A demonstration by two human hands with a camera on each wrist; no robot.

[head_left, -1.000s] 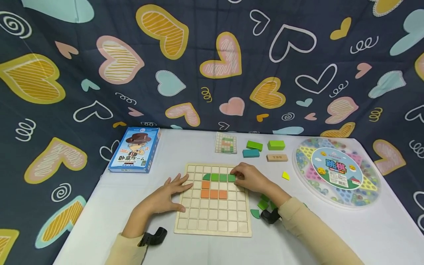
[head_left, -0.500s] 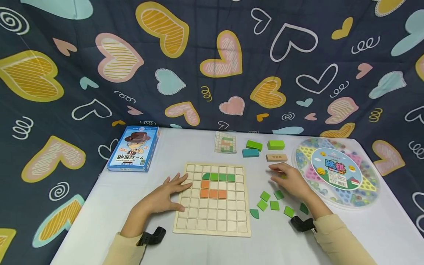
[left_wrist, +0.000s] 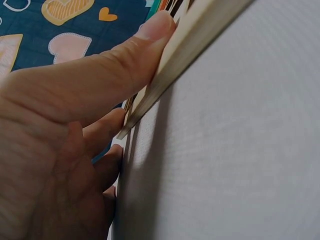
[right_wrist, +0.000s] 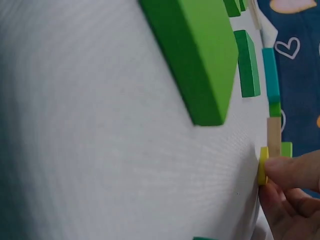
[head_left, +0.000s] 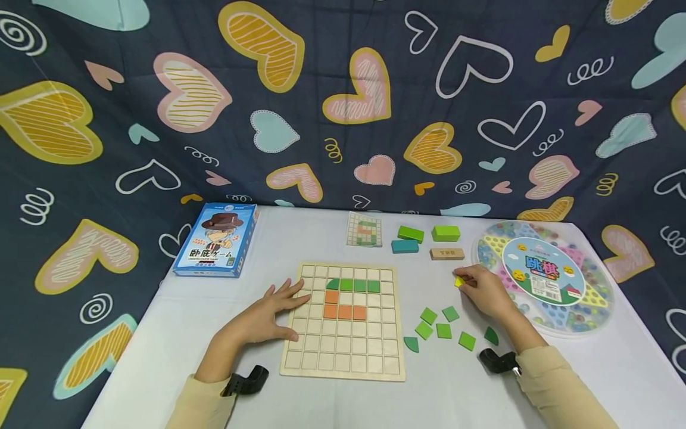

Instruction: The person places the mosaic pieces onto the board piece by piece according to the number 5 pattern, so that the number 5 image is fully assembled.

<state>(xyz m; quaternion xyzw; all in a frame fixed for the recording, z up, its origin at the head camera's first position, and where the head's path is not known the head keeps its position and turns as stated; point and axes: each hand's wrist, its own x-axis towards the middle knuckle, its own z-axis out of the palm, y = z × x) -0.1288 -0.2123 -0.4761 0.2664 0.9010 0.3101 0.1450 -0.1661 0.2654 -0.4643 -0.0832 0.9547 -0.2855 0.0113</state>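
With thumb and fingertips, my right hand [head_left: 485, 293] pinches a small yellow triangular tile [right_wrist: 263, 167] at the table surface. My left hand [head_left: 261, 320] is spread along the left edge of a wooden grid board [head_left: 343, 376]; its thumb [left_wrist: 135, 52] touches that edge in the left wrist view. Set in the board are a row of green tiles [head_left: 354, 286], the leftmost with a rounded corner, and several orange tiles [head_left: 345, 311] below them. Loose green tiles [head_left: 443, 331], some quarter-round, lie between the board and my right forearm.
Behind the board lie a pattern card [head_left: 364, 229], green blocks [head_left: 446, 233], a teal block [head_left: 404, 246] and a wooden block [head_left: 447, 254]. A blue game box [head_left: 217, 241] stands at back left. A round case of marbles [head_left: 543, 277] sits right, close to my right hand.
My right hand has moved right, away from the green tile at the row's right end, and now pinches the yellow tile. My left hand has stayed at the board's edge.
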